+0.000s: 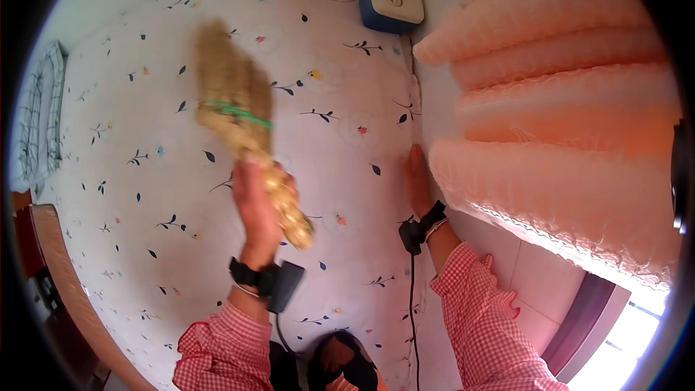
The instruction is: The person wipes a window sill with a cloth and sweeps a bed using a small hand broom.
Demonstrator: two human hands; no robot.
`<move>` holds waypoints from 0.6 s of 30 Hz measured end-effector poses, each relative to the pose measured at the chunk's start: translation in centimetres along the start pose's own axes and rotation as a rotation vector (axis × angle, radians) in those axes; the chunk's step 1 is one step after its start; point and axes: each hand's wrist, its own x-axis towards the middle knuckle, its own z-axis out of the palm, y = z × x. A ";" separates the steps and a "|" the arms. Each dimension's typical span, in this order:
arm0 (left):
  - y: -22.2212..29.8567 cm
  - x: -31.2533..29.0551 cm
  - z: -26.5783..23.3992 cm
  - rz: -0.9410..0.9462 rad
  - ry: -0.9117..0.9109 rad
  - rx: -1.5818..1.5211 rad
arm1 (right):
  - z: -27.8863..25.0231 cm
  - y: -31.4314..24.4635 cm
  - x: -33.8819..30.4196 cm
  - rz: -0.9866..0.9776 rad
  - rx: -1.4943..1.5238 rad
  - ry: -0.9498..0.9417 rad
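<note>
Straw brush (242, 129) | left fingers (289, 182) wrapped round handle (288, 213) | right fingers (415, 163) extended at edge of floral sheet (329, 174)

Held by its handle over the white floral sheet (340, 174), a straw-coloured hand broom (242, 134) slants, its bristles toward the sheet's far left, its handle end toward the near edge. We see a bright green band across the fanned head, a knobbly, shiny handle and motion-blurred bristles; whether they touch the sheet, we cannot tell. Dark sprigs and small coloured flowers dot the spread-out sheet.
</note>
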 end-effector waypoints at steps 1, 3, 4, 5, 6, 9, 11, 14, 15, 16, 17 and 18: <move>-1.3 -1.5 0.7 -0.079 -0.058 0.065 | 0.7 -1.1 -0.6 -0.002 0.010 -0.001; -4.6 -2.9 2.2 -0.244 -0.228 0.203 | 1.7 -5.8 -1.2 -0.162 -0.128 -0.037; -7.0 -2.9 2.9 -0.342 -0.351 0.265 | 1.5 -7.1 -1.1 -0.166 -0.135 -0.032; -9.8 -1.6 3.1 -0.231 -0.436 0.458 | 2.2 -9.1 -1.1 -0.140 0.074 0.010; -11.4 -0.1 2.9 -0.124 -0.517 0.652 | 2.8 -10.4 -1.2 -0.107 0.282 0.049; -10.6 3.2 6.7 -0.435 -0.436 0.463 | 2.8 -6.7 -1.2 -0.135 -0.159 0.139; -8.3 4.6 6.6 -0.341 -0.239 0.312 | 3.3 -6.0 -1.4 -0.172 -0.311 0.273; -3.0 6.3 3.1 0.096 0.088 -0.025 | 3.3 -8.7 -1.6 0.018 -0.196 0.111; -1.1 5.4 3.4 0.149 0.089 -0.066 | 2.8 -8.6 -1.7 0.058 -0.237 0.115; 0.4 3.9 3.7 0.076 0.002 -0.028 | 2.5 -8.6 -1.8 0.095 -0.271 0.114; -0.5 2.7 3.7 0.006 -0.073 0.021 | 2.3 -8.1 -1.8 0.098 -0.275 0.116; -1.4 1.2 4.3 -0.062 -0.148 0.072 | 2.2 -7.6 -1.8 0.082 -0.341 0.148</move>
